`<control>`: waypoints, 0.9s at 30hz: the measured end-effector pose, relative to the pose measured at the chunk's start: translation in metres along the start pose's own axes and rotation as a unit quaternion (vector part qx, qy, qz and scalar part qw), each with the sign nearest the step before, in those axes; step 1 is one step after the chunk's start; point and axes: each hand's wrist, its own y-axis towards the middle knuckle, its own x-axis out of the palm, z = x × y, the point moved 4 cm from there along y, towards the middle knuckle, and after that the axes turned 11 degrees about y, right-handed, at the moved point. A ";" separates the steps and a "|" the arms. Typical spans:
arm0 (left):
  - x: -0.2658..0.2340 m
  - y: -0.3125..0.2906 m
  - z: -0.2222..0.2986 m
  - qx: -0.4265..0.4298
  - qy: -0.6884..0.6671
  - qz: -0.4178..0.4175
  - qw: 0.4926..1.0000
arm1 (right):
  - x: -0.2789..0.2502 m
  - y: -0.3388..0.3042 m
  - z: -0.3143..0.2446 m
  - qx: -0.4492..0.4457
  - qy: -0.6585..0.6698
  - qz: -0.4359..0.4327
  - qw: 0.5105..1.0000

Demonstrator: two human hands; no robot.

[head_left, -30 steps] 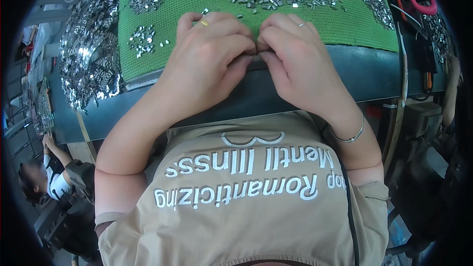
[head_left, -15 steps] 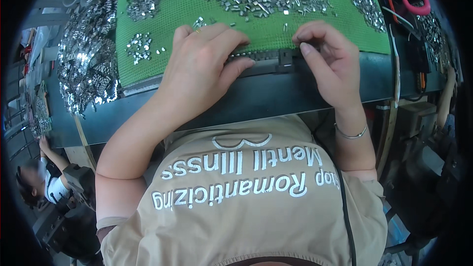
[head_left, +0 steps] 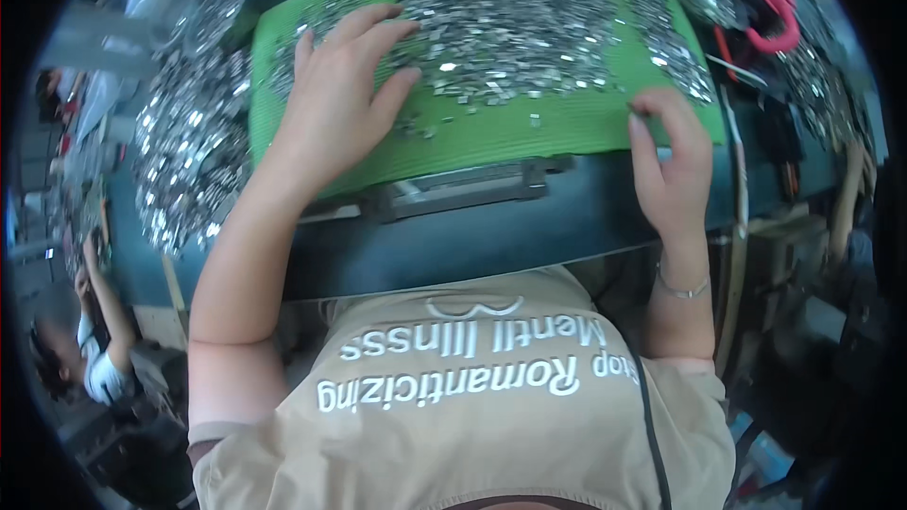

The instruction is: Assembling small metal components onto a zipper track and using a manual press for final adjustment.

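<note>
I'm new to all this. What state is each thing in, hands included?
Green mat: laid out, partly covered.
Small shiny pieces: loose, heaped and scattered.
Left hand: fingers spread, over the mat.
Right hand: thumb and forefinger close together; too blurred to tell if holding anything.
Dark bar: lying along the mat's near edge, untouched.
Silvery pile: heaped, left of the mat.
Bracelet: worn, right wrist.

Wht txt point(head_left: 453, 340), 2 lines, upside-down, on tan shirt point(head_left: 425, 453).

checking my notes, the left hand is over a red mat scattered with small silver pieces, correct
The mat is green, not red, as the head view shows. The left hand is over it, with small silver pieces scattered on it.
</note>
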 end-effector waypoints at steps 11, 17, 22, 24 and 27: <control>0.049 0.082 0.129 0.204 -0.030 -0.006 0.979 | -0.011 0.006 0.043 -0.049 -0.116 0.003 0.992; 0.064 0.096 0.134 0.203 -0.018 0.036 0.978 | 0.007 0.019 0.040 -0.006 -0.189 -0.066 0.980; 0.063 0.096 0.137 0.198 -0.011 0.040 0.979 | 0.010 0.023 0.045 0.026 -0.214 -0.064 0.974; 0.064 0.098 0.137 0.174 -0.018 -0.020 0.984 | 0.010 0.025 0.048 0.032 -0.206 -0.072 0.975; 0.062 0.099 0.138 0.163 -0.025 -0.027 0.986 | 0.005 0.021 0.051 -0.002 -0.207 -0.056 0.977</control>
